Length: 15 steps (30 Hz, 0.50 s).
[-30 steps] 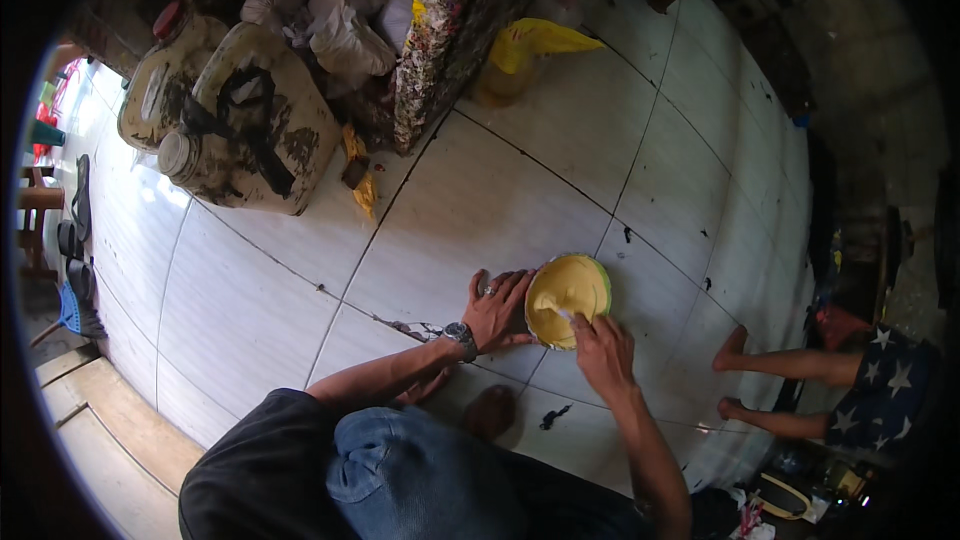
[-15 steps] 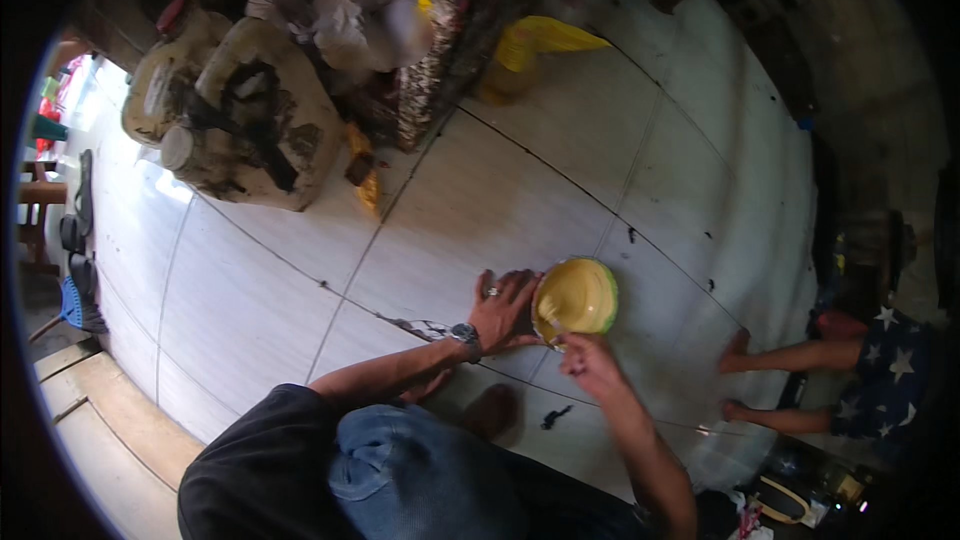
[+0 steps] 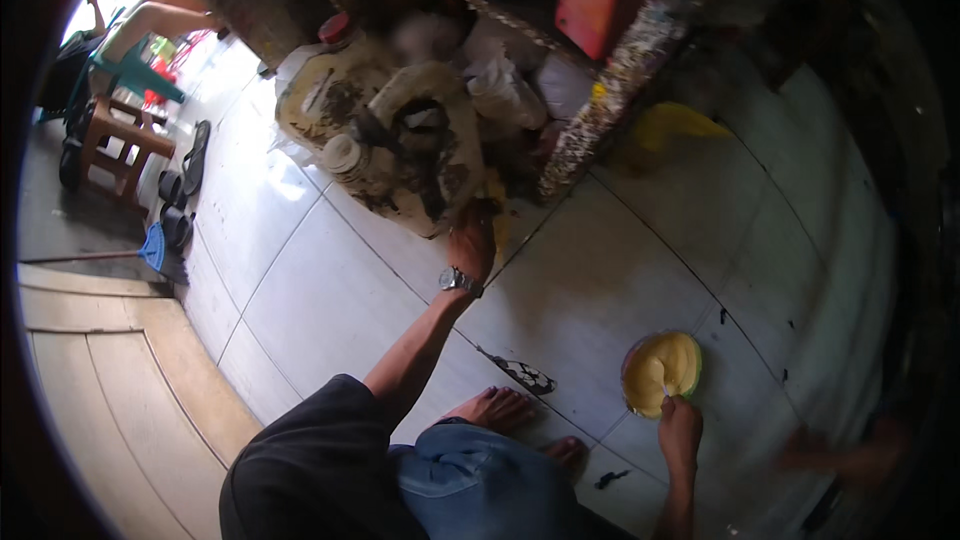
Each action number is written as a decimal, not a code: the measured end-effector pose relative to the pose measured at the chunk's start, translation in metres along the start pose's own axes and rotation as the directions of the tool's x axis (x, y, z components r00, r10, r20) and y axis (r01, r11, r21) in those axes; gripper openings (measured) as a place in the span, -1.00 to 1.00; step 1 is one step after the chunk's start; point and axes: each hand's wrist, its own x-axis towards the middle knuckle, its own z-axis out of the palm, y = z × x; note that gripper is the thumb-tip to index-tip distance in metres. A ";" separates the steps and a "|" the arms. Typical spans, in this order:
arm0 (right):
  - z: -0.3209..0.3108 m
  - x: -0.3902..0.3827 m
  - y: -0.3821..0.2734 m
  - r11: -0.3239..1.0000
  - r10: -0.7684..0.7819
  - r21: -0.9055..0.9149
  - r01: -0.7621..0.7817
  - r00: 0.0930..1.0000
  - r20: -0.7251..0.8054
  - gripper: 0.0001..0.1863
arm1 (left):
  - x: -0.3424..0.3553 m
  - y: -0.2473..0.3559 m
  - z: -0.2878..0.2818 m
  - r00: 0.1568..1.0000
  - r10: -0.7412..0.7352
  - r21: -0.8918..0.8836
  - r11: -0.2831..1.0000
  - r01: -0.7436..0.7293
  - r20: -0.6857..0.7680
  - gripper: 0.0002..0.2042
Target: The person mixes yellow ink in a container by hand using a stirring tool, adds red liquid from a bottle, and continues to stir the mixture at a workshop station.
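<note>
Head: left hand (image 3: 472, 243) off bowl (image 3: 627, 376), now near jerrycan (image 3: 456, 152).

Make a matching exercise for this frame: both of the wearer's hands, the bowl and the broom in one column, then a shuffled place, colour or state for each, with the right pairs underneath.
Column 1
1. left hand
2. right hand
3. bowl
4. broom

Column 2
A. blue, near the dark sandals
B. gripping a pale stirrer
C. on the floor tiles, with yellow paste inside
D. close beside the white-capped jug

Right pairs: 1-D, 2-B, 3-C, 4-A
</note>
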 end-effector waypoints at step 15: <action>-0.010 -0.020 0.004 0.993 0.094 0.090 -0.078 0.977 -0.189 -0.79 | -0.030 0.074 -0.047 0.960 0.240 -0.411 0.897 -0.163 0.143 -0.87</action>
